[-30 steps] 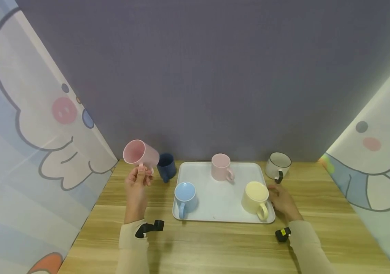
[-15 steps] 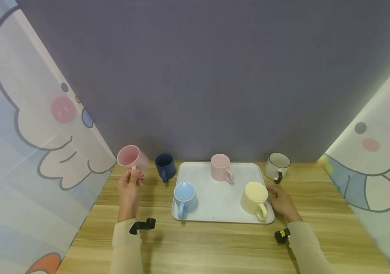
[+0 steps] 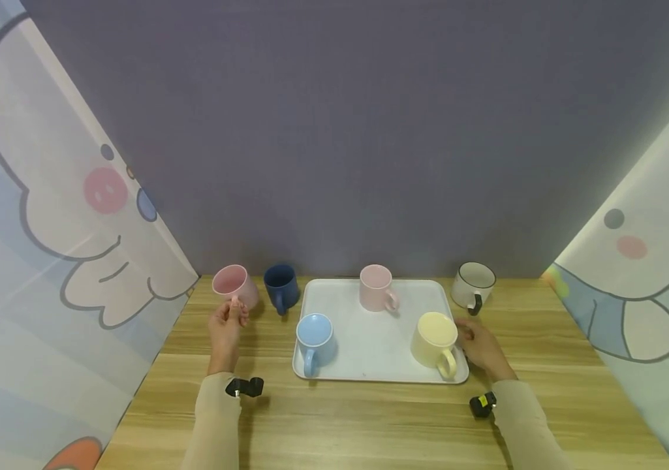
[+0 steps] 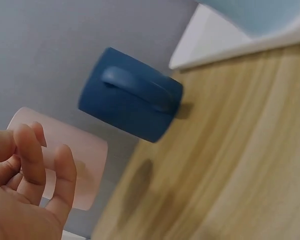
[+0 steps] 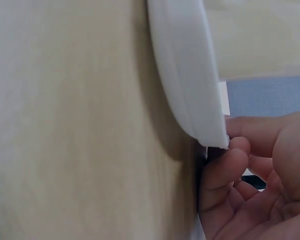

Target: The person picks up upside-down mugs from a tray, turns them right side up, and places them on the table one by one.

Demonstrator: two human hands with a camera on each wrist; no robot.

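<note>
My left hand point(image 3: 226, 329) pinches the handle of a pink mug point(image 3: 246, 292) at the back left, its mouth tipped slightly toward me. In the left wrist view the fingers curl at that pink mug point(image 4: 87, 167), and a shadow falls on the wood beside it. Just right of it stands a dark blue mug point(image 3: 281, 287), handle facing me. My right hand point(image 3: 483, 347) is at the right edge of a white tray point(image 3: 369, 356); in the right wrist view, thumb and fingers pinch the tray's rim point(image 5: 190, 85). A yellow mug point(image 3: 431, 346) sits on the tray close to these fingers.
Also on the tray are a light blue mug point(image 3: 321, 346) at front left and a smaller pink mug point(image 3: 375, 297) at the back. A white mug point(image 3: 469, 287) with black rim and handle stands behind my right hand. A grey panel point(image 3: 334, 143) closes off the wooden table's far edge.
The left hand has lowered the pink mug toward the table, first swinging left and then slightly back right, and turned it more upright. The right hand stays at the tray's edge.
</note>
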